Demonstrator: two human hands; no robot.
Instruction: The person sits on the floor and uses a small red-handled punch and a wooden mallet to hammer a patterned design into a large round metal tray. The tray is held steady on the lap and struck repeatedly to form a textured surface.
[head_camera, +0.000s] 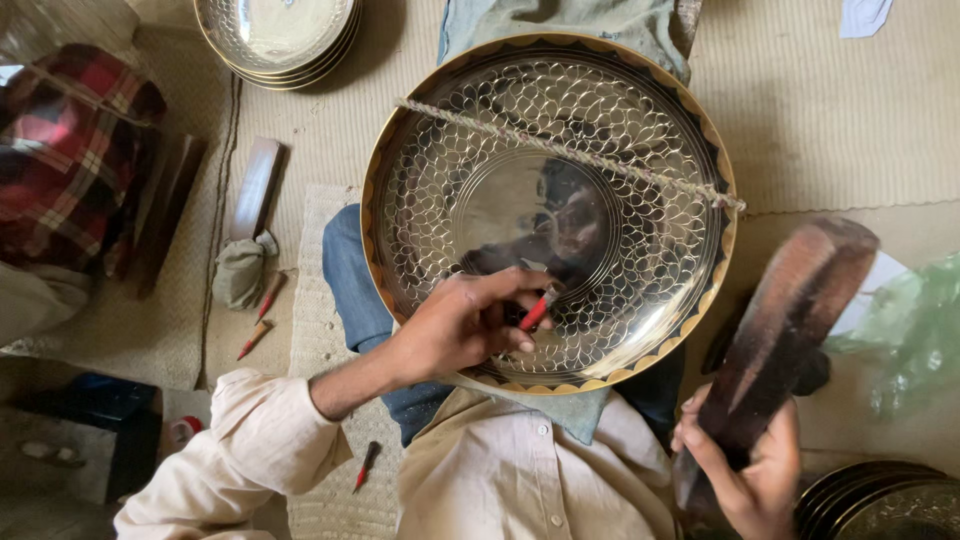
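Red chisel (537, 311) pinched in left grip (463, 325) — tip on brass plate (640, 130).

Left hand (462, 325) pressing red punch (537, 310) on engraved brass plate (480, 130), right hand (752, 470) raising wooden mallet (790, 320)

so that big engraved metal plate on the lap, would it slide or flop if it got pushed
The engraved metal plate looks rigid, a formed dish with a raised rim, so it probably won't flop. Its polished, mirror-like surface suggests it's slippery. Propped on the knees, with a cord across it and the left hand on it, it would likely shift if freed.
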